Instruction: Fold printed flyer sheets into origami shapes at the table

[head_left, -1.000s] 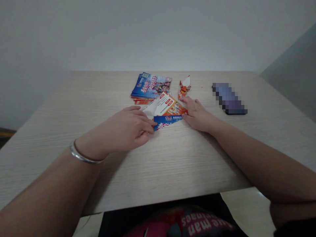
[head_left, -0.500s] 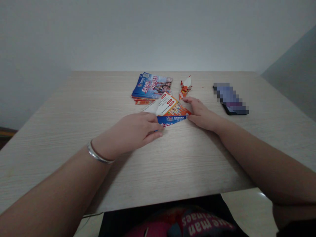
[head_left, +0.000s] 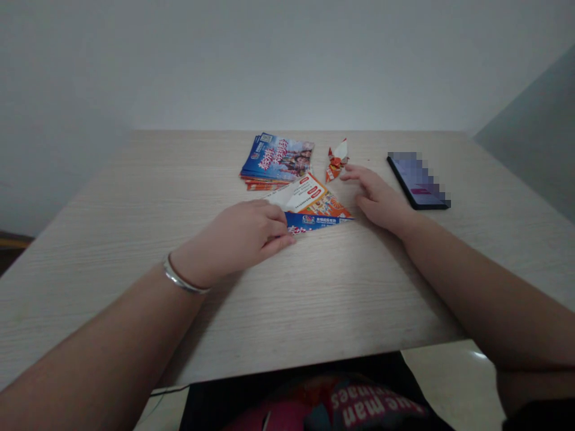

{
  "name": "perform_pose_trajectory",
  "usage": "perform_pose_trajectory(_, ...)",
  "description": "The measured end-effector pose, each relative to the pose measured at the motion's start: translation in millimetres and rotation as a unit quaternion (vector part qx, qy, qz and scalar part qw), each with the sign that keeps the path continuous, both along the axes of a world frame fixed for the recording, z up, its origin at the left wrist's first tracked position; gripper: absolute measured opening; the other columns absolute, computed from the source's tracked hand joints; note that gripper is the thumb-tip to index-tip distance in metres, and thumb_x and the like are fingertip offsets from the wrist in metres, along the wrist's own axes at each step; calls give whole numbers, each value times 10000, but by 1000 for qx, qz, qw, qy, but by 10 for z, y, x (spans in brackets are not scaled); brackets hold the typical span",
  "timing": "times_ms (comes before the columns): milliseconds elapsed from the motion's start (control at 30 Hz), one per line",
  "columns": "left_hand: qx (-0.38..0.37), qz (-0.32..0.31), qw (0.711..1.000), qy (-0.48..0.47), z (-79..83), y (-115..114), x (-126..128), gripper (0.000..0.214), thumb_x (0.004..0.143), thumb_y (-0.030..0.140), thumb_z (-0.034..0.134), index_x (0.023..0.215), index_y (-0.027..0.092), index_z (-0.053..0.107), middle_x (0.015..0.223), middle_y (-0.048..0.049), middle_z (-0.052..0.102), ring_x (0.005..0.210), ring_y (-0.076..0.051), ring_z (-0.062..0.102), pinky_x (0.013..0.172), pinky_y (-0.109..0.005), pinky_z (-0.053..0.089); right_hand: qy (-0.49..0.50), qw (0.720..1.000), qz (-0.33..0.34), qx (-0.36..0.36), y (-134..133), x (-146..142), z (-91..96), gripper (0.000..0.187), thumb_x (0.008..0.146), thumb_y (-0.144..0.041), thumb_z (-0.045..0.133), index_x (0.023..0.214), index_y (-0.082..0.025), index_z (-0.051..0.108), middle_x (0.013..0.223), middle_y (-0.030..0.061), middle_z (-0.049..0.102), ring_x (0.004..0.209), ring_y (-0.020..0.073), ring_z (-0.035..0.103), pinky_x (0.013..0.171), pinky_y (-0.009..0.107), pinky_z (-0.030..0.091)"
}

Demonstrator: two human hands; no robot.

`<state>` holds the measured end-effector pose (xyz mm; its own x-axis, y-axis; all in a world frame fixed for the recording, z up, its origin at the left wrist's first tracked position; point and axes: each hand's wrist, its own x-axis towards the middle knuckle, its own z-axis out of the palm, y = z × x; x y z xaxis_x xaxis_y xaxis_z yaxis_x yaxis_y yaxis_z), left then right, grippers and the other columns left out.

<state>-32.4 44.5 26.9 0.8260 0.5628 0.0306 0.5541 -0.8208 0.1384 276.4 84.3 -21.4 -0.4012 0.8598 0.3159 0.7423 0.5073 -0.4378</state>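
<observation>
A printed flyer [head_left: 309,200] lies partly folded in the middle of the table, with a blue strip turned up along its near edge and white and orange panels behind. My left hand [head_left: 254,233] grips its left end, thumb in front and the other fingers bent over the paper, hiding that corner. Just past the flyer's pointed right tip, my right hand [head_left: 375,194] is apart from the paper with its fingers spread and holding nothing. Its index finger comes close to a small folded orange and white paper figure [head_left: 336,163].
Behind the flyer sits a stack of blue and orange flyers [head_left: 279,157]. On the right lies a dark phone [head_left: 417,182], its screen partly pixelated. The pale wood table [head_left: 314,299] ends at a wall [head_left: 291,66].
My right hand has let go of the flyer's right end and moved slightly right, its fingers opening. My left hand keeps its hold on the left end.
</observation>
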Motion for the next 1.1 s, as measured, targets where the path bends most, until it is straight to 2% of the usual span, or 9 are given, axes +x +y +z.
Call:
perform_pose_trajectory(100, 33, 9, 999, 28, 22, -1, 26, 512, 1045, 450, 314, 940, 195, 746, 989, -69, 724, 1019, -214, 646, 988, -383, 433, -39, 990, 114, 71, -36, -78, 19, 514, 830, -65, 479, 1287, -260, 610, 1544, 65, 471, 1447, 239, 399, 1199, 525, 323)
perform_pose_trajectory(200, 62, 37, 996, 44, 30, 21, 20, 505, 1038, 456, 324, 965, 184, 743, 1008, -75, 737, 1037, -225, 652, 1031, -417, 411, -94, 978, 160, 95, -56, -129, 24, 369, 899, -157, 547, 1221, -273, 683, 1484, 60, 547, 1446, 265, 400, 1181, 540, 338)
perform_pose_trajectory(367, 84, 102, 990, 41, -22, 13, 19, 477, 1028, 456, 337, 1054, 179, 725, 1149, -99, 722, 1135, -254, 636, 1068, -446, 406, -154, 953, 223, 139, -192, -254, 159, 227, 956, -271, 563, 1055, -268, 767, 1131, 41, 763, 1256, 265, 597, 1094, 503, 444)
perform_pose_trajectory(467, 95, 116, 988, 26, -131, -36, 35, 574, 1025, 508, 312, 1241, 105, 660, 1382, -180, 600, 1318, -324, 525, 1111, -479, 382, -179, 939, 254, 146, -330, -406, 225, 271, 987, -300, 523, 1093, -229, 761, 1092, 77, 771, 1128, 234, 665, 1023, 448, 511)
perform_pose_trajectory(567, 105, 145, 983, 35, -284, -67, 28, 734, 1001, 592, 320, 1416, 14, 503, 1532, -253, 420, 1423, -395, 390, 1160, -558, 304, -160, 939, 278, 125, -418, -510, 214, 301, 979, -253, 505, 1184, -205, 721, 1185, 75, 744, 1188, 213, 638, 1019, 406, 524)
perform_pose_trajectory(667, 92, 148, 983, 48, -405, -46, -12, 795, 980, 634, 366, 1517, 48, 360, 1587, -231, 340, 1469, -393, 316, 1178, -593, 252, -151, 942, 286, 94, -431, -499, 171, 390, 919, -207, 534, 1288, -196, 661, 1340, 83, 668, 1328, 237, 541, 1107, 451, 454)
perform_pose_trajectory(800, 115, 122, 985, 36, -399, 7, -49, 670, 988, 569, 433, 1505, 144, 409, 1564, -181, 404, 1451, -375, 348, 1188, -615, 211, -177, 951, 243, 68, -398, -404, 158, 503, 883, -262, 569, 1374, -158, 592, 1482, 147, 540, 1352, 274, 518, 1125, 494, 413)
perform_pose_trajectory(933, 115, 106, 987, 29, -286, 35, -22, 442, 1006, 391, 475, 1394, 193, 553, 1378, -131, 587, 1271, -324, 530, 1112, -538, 371, -213, 944, 229, 101, -384, -376, 204, 416, 930, -368, 555, 1301, -205, 647, 1372, 117, 639, 1197, 270, 615, 1030, 476, 471)
perform_pose_trajectory(1100, 95, 53, 994, 14, -277, 79, 8, 360, 1009, 267, 460, 1325, 182, 611, 1304, -104, 640, 1156, -254, 594, 1045, -426, 455, -264, 919, 255, 144, -454, -417, 296, 294, 1001, -328, 461, 1076, -231, 728, 1034, 63, 765, 891, 193, 683, 764, 332, 499)
